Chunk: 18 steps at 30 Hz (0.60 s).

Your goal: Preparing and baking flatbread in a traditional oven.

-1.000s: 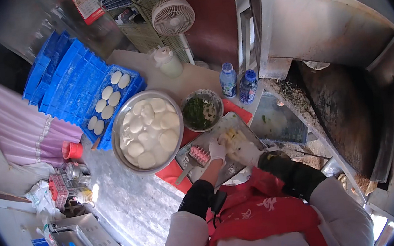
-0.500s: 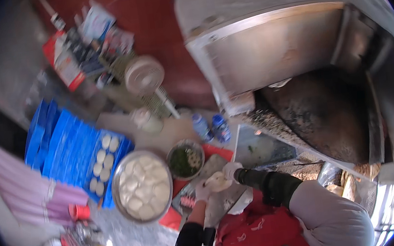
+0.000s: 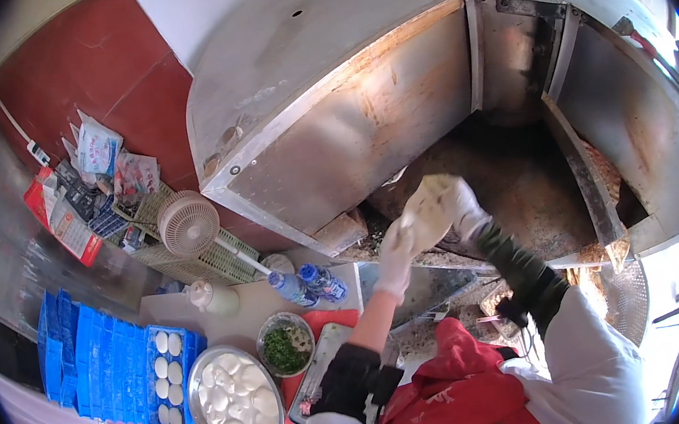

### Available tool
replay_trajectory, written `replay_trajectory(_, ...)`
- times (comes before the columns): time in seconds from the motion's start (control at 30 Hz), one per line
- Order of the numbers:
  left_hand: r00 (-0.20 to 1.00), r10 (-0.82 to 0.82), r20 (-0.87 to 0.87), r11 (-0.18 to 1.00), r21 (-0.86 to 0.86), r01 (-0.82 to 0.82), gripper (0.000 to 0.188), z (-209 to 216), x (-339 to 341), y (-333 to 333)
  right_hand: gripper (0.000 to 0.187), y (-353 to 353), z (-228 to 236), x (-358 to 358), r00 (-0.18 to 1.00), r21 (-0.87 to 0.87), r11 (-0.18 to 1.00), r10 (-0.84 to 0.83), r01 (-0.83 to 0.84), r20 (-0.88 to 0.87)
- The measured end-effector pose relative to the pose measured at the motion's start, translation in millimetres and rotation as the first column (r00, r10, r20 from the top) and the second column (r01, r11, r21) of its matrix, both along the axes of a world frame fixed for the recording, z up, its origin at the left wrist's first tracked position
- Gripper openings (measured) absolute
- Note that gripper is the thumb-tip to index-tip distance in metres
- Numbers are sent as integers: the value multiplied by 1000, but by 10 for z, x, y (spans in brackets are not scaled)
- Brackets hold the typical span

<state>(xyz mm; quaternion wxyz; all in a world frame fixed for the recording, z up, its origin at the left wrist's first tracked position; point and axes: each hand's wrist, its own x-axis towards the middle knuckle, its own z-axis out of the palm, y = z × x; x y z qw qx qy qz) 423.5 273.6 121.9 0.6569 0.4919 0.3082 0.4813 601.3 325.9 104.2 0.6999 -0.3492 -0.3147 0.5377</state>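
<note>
A thin, pale sheet of dough [image 3: 427, 217] hangs stretched between my two hands at the front of the oven opening. My left hand [image 3: 398, 265], in a white glove, is closed on its near left edge. On the opposite side my right hand [image 3: 468, 212], also gloved and with a dark green sleeve below it, grips the right edge; part of its fingers is hidden by the dough. Beyond the hands lies the dark, rounded floor [image 3: 513, 192] of the oven.
A steel bowl holds pieces of dough [image 3: 240, 403] at lower left, beside a smaller bowl of chopped greens [image 3: 286, 348]. Blue crates [image 3: 111, 372], two blue bottles [image 3: 322, 282] and a fan [image 3: 188, 222] stand to the left. A metal partition [image 3: 582, 176] crosses the oven's right side.
Both hands have lifted the dough from the work surface and carried it forward to the oven. The dough is now spread wider, and the view has turned toward the oven.
</note>
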Motion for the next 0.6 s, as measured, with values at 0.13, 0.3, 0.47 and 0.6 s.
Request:
replay_trajectory(0.13,983,-180,34,966,-181,183,38,92,290,221,58,92,466,510,-364,173,932,-48,320,930)
replay_trajectory(0.3,981,-43,-191,985,-175,9,32,-339,-197,67,81,128,-127,473,-610,56,951,149,305,778)
replay_trajectory(0.47,929,327,-175,937,-68,-342,31,-550,-1297,-323,84,262,-135,99,-564,38,955,141,295,813)
replay_trajectory(0.6,829,557,-46,818,-145,-557,32,-628,-2424,-819,86,347,167,338,-485,1,884,256,468,836)
